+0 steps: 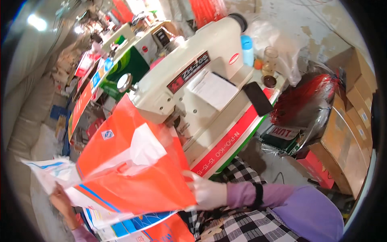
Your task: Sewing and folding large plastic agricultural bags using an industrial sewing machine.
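A large orange and white printed bag (149, 185) with blue stripes stretches between my hands, its upper part under the head of a cream sewing machine (161, 97). My left hand (61, 201) pinches its white lower-left edge. At the bag's right side, my right hand (207, 192), which looks pale and gloved, has its fingers closed on the orange edge. Blur and the bag partly hide those fingers. Beneath, more printed bags (165, 230) in orange, white and blue lie over my lap. The machine's needle area is partly covered by the bag.
On the machine table lie a paper pad (211, 89) and a black phone (258, 99). A blue bottle (246, 50) and a glass jar (270, 60) stand behind. Cardboard boxes (342, 141) and a plastic-wrapped red bundle (302, 99) fill the right side.
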{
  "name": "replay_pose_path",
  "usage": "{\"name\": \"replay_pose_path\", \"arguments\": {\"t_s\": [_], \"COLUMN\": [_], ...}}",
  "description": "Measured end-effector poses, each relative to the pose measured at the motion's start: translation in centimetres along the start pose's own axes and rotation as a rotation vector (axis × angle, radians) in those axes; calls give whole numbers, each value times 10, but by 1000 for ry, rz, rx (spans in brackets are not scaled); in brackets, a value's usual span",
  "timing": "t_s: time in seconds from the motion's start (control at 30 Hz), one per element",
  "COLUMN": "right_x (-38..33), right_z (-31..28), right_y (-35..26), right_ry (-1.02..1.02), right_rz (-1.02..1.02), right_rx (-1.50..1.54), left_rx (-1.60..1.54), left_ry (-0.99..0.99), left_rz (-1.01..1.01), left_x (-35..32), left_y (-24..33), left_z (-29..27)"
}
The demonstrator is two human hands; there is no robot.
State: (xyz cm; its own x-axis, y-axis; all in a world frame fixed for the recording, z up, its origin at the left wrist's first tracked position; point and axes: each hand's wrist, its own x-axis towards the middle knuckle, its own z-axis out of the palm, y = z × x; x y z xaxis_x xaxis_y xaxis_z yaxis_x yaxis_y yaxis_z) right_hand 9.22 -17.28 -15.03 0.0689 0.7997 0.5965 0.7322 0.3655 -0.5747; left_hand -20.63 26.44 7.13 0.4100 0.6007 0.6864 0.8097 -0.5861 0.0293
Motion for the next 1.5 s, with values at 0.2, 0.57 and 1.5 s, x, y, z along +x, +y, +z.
{"name": "replay_pose_path", "arguments": {"t_s": [0.2,0.57,1.5], "right_x": [-87,-103,-109], "right_z": [69,10,65], "right_y": [-12,-10,46], "right_ry": [-108,-262,60], "right_rz": [170,724,718], "right_rx": [293,529,518], "left_rx": [-246,-1766,102], "left_ry": [-406,-859,-852], "left_rz": [86,-971,260], "left_x": [-130,-202,-246], "left_y": [154,286,40], "left_z": [37,276,58]}}
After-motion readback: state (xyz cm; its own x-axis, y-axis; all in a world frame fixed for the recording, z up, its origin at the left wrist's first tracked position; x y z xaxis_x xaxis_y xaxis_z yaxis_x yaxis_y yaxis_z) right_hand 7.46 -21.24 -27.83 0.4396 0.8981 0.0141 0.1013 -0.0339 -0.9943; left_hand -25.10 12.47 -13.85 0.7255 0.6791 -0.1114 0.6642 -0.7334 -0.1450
